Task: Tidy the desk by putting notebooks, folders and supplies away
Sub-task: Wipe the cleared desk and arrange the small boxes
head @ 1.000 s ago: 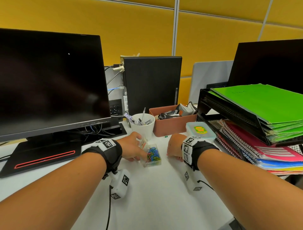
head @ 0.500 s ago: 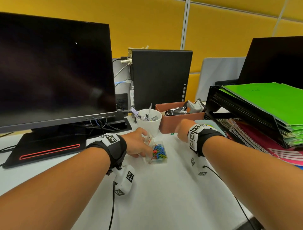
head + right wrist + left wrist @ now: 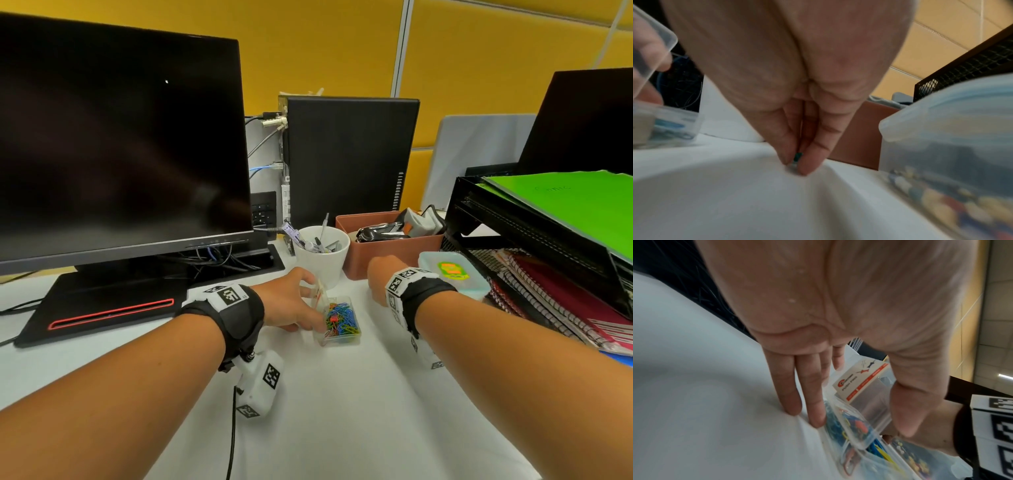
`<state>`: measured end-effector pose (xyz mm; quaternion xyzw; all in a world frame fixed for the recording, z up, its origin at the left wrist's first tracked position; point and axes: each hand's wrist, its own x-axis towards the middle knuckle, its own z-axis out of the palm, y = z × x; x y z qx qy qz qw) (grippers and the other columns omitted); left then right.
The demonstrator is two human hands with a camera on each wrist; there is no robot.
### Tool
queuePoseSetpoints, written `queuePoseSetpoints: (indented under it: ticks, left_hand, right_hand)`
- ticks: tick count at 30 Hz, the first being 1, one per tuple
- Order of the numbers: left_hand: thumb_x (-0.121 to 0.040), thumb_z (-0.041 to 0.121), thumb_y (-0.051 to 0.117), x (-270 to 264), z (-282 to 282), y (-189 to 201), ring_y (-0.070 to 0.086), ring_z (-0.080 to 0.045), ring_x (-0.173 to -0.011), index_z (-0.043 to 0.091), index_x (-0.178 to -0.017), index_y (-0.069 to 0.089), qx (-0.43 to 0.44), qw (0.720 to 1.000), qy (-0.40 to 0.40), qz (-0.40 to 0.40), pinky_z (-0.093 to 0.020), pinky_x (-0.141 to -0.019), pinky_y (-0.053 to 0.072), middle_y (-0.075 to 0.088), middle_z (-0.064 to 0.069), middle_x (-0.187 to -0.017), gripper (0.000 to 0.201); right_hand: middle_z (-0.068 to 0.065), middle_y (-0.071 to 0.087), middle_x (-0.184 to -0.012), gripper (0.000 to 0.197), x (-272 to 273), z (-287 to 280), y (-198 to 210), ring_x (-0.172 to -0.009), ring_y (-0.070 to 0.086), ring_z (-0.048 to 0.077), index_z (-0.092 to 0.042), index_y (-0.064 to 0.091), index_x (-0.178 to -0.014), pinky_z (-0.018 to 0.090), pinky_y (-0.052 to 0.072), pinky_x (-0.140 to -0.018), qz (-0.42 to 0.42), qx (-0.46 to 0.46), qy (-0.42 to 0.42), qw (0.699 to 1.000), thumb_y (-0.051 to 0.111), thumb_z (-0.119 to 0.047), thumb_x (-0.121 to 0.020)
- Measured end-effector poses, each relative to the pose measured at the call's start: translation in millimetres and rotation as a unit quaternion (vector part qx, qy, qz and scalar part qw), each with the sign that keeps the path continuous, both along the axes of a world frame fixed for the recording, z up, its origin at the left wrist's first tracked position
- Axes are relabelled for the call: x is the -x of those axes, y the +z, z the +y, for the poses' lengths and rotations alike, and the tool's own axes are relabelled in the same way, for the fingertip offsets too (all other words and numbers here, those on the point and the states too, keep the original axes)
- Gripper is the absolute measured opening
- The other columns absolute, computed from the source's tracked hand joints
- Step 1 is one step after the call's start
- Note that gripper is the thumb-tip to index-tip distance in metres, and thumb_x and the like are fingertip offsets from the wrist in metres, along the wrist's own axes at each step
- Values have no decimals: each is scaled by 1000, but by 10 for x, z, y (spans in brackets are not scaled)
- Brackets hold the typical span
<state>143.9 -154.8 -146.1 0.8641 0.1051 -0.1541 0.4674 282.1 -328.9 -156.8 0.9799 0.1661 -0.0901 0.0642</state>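
A clear plastic box of coloured paper clips [image 3: 340, 323] [image 3: 855, 426] stands on the white desk with its labelled lid [image 3: 320, 291] [image 3: 865, 386] tipped up. My left hand [image 3: 310, 308] [image 3: 861, 423] straddles it, thumb on the lid side and straight fingers down on the desk at the other side, holding it. My right hand [image 3: 375, 294] [image 3: 795, 164] is down on the desk just in front of the terracotta box. Its thumb and forefinger pinch a small green push pin [image 3: 797, 156], which the head view does not show.
A white cup of pens [image 3: 322, 257] and a terracotta box [image 3: 394, 255] stand behind the hands. A pale blue lidded tub [image 3: 452, 274] [image 3: 951, 146] sits right of my right hand. A black tray rack [image 3: 513, 219] holds green folders and spiral notebooks [image 3: 548, 298]. A monitor [image 3: 120, 137] fills the left.
My right hand has reached forward from beside the clip box and come down on the green pin, which it now covers. My left hand has stayed on the clip box.
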Motion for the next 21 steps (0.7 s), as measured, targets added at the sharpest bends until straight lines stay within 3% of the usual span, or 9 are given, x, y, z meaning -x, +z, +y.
queuePoseSetpoints:
  ticks: [3, 6, 8, 10, 14, 21]
  left_hand:
    - [-73, 14, 89, 8, 15, -21, 72, -18, -104, 33, -134, 39, 5, 1000, 8, -6, -43, -93, 60, 56, 12, -133, 81]
    - [-74, 12, 88, 6, 5, -11, 73, -19, -104, 33, -134, 39, 13, 1000, 9, -3, -44, -94, 59, 55, 13, -132, 80]
    - [-74, 11, 87, 0, -5, -4, 73, -19, -103, 32, -134, 39, 14, 1000, 12, -1, -44, -94, 59, 56, 13, -131, 79]
    - [-74, 10, 87, 2, -12, -6, 73, -20, -103, 32, -134, 39, 18, 1000, 16, 1, -44, -94, 59, 55, 12, -130, 80]
    - [-74, 7, 86, -1, -17, -16, 73, -20, -102, 32, -135, 40, 29, 999, 20, 0, -40, -92, 60, 55, 10, -134, 81]
    - [-75, 6, 85, 16, -16, -27, 73, -20, -99, 32, -137, 39, 37, 999, 23, -1, -42, -94, 59, 53, 8, -137, 81]
  right_hand:
    - [8, 65, -105, 29, 80, -14, 41, -101, 68, 31, -6, 66, -125, 32, 50, -75, -8, -12, -8, 1000, 62, -12, -97]
    - [5, 72, -107, 24, 178, -16, 156, -98, 74, 26, -9, 69, -121, 32, 60, -84, 59, -99, -3, 993, 64, -17, -99]
    - [8, 77, -98, 12, 259, -3, 237, -84, 78, 22, -12, 74, -106, 32, 64, -73, 111, -215, 8, 970, 66, -11, -97]
    - [6, 78, -86, 16, 387, 25, 315, -70, 76, 16, -18, 77, -95, 25, 59, -58, 132, -279, 59, 949, 67, -6, -94]
    - [2, 77, -77, 15, 544, 107, 309, -54, 64, 10, -20, 80, -96, 21, 55, -55, 155, -197, 144, 957, 69, -10, -93]
    - [-7, 68, -64, 14, 639, 166, 213, -40, 58, 1, -17, 81, -103, 16, 47, -45, 152, -151, 187, 959, 73, -12, -92]
